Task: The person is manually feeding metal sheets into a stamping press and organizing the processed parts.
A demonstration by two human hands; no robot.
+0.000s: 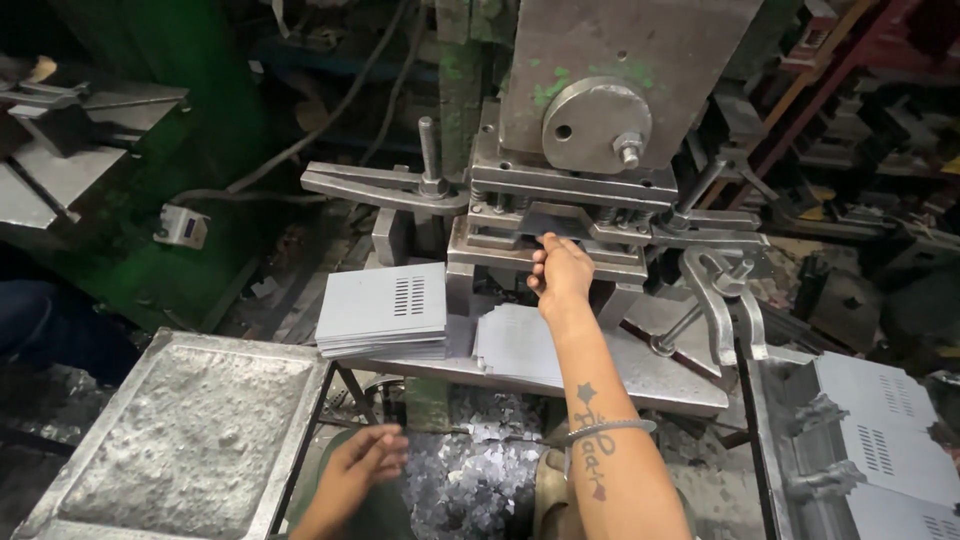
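1. Nearest the camera, the left hand [358, 470] rests low by the person's lap with fingers loosely spread, holding nothing
2. Beneath and beside it, a heap of small metal offcuts [470, 470] litters the floor, and a grey metal tray [190, 440] with a rough, crusted filling sits to the left
3. Reaching forward, the right hand [560, 272] is at the mouth of the press [590, 130]; its fingers are pressed against a flat metal sheet [545, 222] lying in the die, though whether they pinch it or merely push it I cannot tell
4. Just below that hand, a loose pile of plain blanks [515, 340] lies on the press table [650, 385]
5. To the left of the die, a neat stack of louvred sheets [385, 305] appears to be finished work; more louvred panels [890, 440] lie at the far right
6. Judging by these piles, a good share is punched already, one sheet is at the die, and the blanks are left
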